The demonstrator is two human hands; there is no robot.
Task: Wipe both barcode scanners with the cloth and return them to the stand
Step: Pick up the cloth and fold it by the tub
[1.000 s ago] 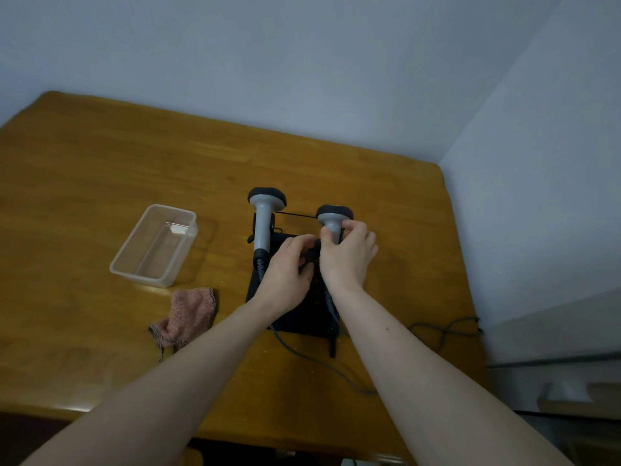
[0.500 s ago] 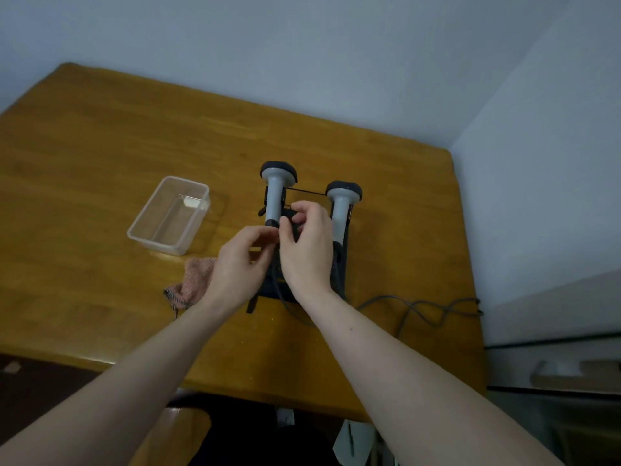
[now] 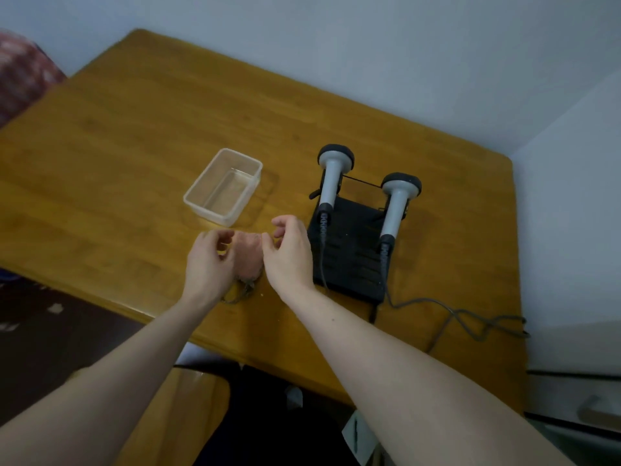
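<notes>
A honey-brown wooden table (image 3: pixel 117 156) with faint grain lines. Near its middle, a clear, colourless plastic tub (image 3: pixel 223 186). Toward the front edge, a dusty pink cloth (image 3: pixel 249 255) with a darker, greyish fringe. Toward the right edge, a black stand (image 3: pixel 349 253) carries two scanners: the left scanner (image 3: pixel 331 178) and right scanner (image 3: pixel 398 206) each have a pale grey handle and a black head. Dark grey cables (image 3: pixel 470 322) trail off. The walls (image 3: pixel 336 45) are pale blue-grey.

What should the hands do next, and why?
Probably lower both hands and pick up the pink cloth. The left hand and right hand hang on either side of it, fingers loosely curled, holding nothing. Both scanners, left and right, sit in the black stand, and wiping them needs the cloth.
</notes>
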